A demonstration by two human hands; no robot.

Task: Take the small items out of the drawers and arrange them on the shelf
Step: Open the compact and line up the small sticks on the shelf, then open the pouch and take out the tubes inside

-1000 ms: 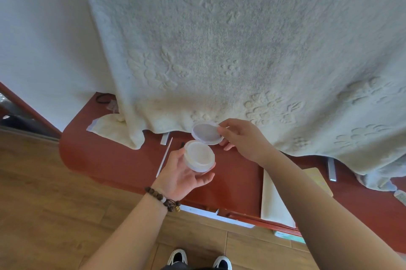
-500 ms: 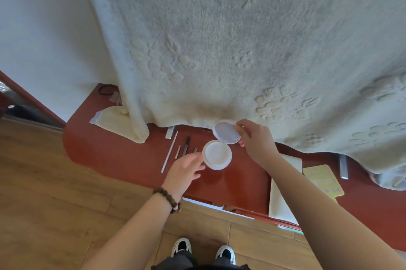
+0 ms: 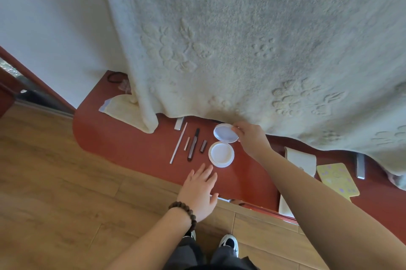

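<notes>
A round white compact (image 3: 221, 154) rests open on the red shelf top (image 3: 123, 137), its hinged lid (image 3: 225, 133) tilted up at the back. My right hand (image 3: 252, 139) pinches the lid's right edge. My left hand (image 3: 201, 188) hovers just in front of the compact with fingers spread, holding nothing. Left of the compact lie a short dark tube (image 3: 203, 146), a long dark pen (image 3: 193, 147), a small pale stick (image 3: 187, 143) and a long white strip (image 3: 178, 143), set side by side.
A thick cream blanket (image 3: 241, 49) hangs over the back of the shelf. A folded cream cloth (image 3: 123, 107) lies at the left end; white paper (image 3: 301, 158), a yellow card (image 3: 337, 178) and a grey bar (image 3: 360, 166) lie to the right. Wooden floor (image 3: 55, 192) lies below.
The compact went from my left hand down onto the shelf. My left hand let go and drew back toward me. My right hand still holds the lid.
</notes>
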